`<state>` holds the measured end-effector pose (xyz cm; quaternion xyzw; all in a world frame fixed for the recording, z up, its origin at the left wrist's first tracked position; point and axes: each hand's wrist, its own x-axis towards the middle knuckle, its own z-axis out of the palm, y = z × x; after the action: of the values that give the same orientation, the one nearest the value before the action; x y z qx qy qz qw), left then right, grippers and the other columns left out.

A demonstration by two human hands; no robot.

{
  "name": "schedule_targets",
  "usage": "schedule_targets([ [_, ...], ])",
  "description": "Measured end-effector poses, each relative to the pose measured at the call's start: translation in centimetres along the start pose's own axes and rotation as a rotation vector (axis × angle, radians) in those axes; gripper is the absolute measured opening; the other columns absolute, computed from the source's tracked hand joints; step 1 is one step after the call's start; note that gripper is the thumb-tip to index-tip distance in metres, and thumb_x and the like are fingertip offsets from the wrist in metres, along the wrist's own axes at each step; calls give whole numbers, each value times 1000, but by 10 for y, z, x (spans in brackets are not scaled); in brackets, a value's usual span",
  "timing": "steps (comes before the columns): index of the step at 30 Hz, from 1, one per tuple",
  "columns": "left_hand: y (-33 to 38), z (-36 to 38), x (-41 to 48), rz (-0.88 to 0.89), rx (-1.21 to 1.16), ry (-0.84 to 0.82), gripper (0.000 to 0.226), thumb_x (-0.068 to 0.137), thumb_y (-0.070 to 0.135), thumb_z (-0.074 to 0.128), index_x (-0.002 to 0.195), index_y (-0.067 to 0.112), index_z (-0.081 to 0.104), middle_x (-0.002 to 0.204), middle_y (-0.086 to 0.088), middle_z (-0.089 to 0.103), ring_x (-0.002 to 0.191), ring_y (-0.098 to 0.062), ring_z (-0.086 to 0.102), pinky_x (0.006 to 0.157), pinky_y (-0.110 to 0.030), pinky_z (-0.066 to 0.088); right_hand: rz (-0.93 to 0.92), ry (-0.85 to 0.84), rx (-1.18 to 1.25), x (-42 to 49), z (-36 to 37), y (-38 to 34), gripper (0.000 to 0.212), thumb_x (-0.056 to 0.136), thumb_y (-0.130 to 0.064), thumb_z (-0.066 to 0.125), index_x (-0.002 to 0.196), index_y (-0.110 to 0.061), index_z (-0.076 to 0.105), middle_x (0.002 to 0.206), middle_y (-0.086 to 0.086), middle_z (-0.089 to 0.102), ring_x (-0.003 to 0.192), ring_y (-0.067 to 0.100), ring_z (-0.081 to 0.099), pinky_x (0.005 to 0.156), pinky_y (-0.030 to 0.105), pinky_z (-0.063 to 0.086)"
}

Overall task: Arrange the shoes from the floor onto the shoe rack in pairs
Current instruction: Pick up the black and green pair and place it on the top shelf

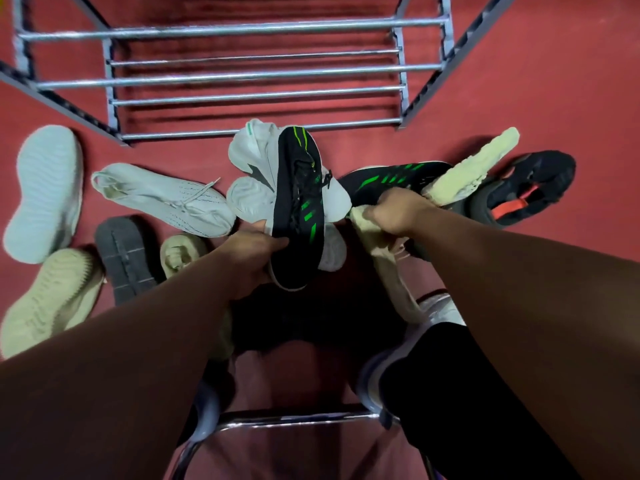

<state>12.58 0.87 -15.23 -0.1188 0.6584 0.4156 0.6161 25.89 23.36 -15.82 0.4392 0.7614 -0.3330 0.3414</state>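
Black shoe point(298, 206) is clamped by the left hand point(254, 252), fingers curled, over white shoes point(250, 156) on the floor point(561, 81). Right hand point(398, 213) fingers curl round a beige shoe point(384, 268). Rack point(256, 76) stands just beyond.

Your left hand point(258, 251) hides its fingers behind the black shoe point(299, 209); your right hand point(398, 213) buries its fingertips in the beige shoe point(384, 268). The rack point(242, 76) runs off the upper edge.

Nothing readable here tbh. The white shoe point(249, 150) in the middle has a tiny green print on its collar, too blurry to make out. The black shoe point(298, 202) over it only shows green stripes.
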Motion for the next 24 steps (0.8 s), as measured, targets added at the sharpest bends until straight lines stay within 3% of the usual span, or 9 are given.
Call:
schedule_targets([
  [3, -2, 0, 6, -44, 47, 92, 20, 97, 7, 59, 111, 17, 68, 105, -7, 77, 99, -26, 73, 84, -48, 59, -21, 101, -55, 13, -1, -10, 35, 98, -27, 44, 67, -12, 53, 68, 12, 65, 74, 33, 68, 66, 33, 50],
  [5, -2, 2, 9, -49, 73, 134, 15, 97, 7, 59, 103, 19, 67, 104, -7, 76, 97, -26, 73, 80, -45, 60, -4, 112, -103, 17, -4, -17, 21, 96, -19, 52, 82, -11, 65, 70, 10, 69, 70, 27, 68, 68, 33, 56],
  [6, -2, 3, 10, -50, 86, 148, 15, 97, 7, 59, 102, 20, 66, 104, -6, 75, 97, -25, 73, 78, -43, 60, 2, 116, -128, 19, -6, -20, 16, 94, -16, 55, 102, -8, 67, 88, 13, 71, 78, 27, 68, 75, 34, 58],
  [9, 0, 5, 13, -62, 112, 177, 16, 97, 8, 61, 106, 20, 65, 106, -7, 74, 96, -26, 72, 77, -44, 60, 43, 96, -167, 27, -14, -28, 70, 88, -10, 64, 152, -21, 38, 153, 15, 36, 116, 36, 61, 92, 41, 56],
  [11, 2, 4, 15, -79, 114, 188, 17, 96, 9, 62, 109, 19, 64, 107, -8, 74, 97, -27, 72, 77, -46, 60, 61, 43, -169, 33, -19, -32, 91, 86, -10, 67, 161, -28, 19, 167, 6, 10, 124, 37, 58, 90, 42, 57],
  [13, 3, 3, 15, -96, 118, 190, 15, 95, 10, 63, 106, 20, 64, 109, -9, 73, 97, -28, 72, 79, -48, 60, 51, -8, -214, 38, -19, -32, 93, 88, -10, 62, 163, -26, 10, 170, -4, -2, 135, 36, 50, 89, 43, 57],
  [16, 5, 2, 16, -111, 123, 193, 19, 94, 11, 65, 112, 17, 64, 110, -10, 73, 97, -29, 72, 80, -49, 60, 49, -75, -308, 44, -14, -34, 85, 94, -3, 50, 165, -18, 5, 170, -7, -4, 150, 33, 33, 101, 45, 51],
  [20, 7, 2, 18, -112, 132, 184, 25, 93, 10, 66, 117, 16, 64, 111, -11, 73, 97, -30, 72, 77, -50, 60, 102, -12, -376, 50, -15, -39, 81, 93, -8, 53, 163, -19, 14, 157, 9, 16, 131, 40, 53, 103, 49, 52],
  [24, 7, 1, 16, -106, 129, 173, 24, 95, 9, 63, 117, 18, 64, 110, -10, 73, 97, -29, 72, 75, -47, 60, 38, 10, -662, 44, -17, -40, 56, 104, -10, 45, 157, -3, 30, 154, 23, 27, 145, 36, 28, 115, 42, 32],
])
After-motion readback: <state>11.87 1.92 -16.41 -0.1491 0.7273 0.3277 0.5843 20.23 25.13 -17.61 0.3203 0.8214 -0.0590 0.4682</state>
